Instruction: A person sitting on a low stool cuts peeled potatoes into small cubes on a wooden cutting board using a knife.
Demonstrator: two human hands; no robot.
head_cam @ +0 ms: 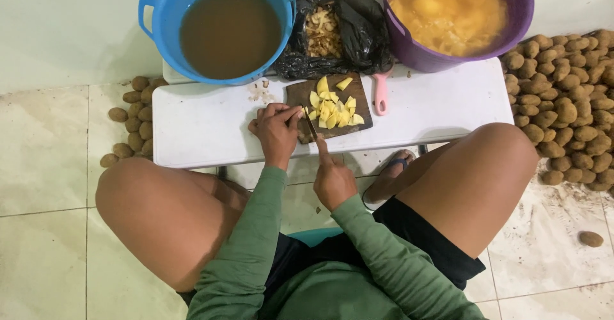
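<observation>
Knife (pixel 311 126) sits clamped in the right hand (pixel 332 179)'s grip, left hand (pixel 276 131) pinching potato pieces (pixel 334 112) before a black bag (pixel 339 29).

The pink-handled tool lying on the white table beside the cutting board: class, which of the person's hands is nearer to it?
Right. The right hand holds the knife just below the dark wooden cutting board, nearer the pink-handled tool; the left hand sits farther away at the board's left edge.
</observation>
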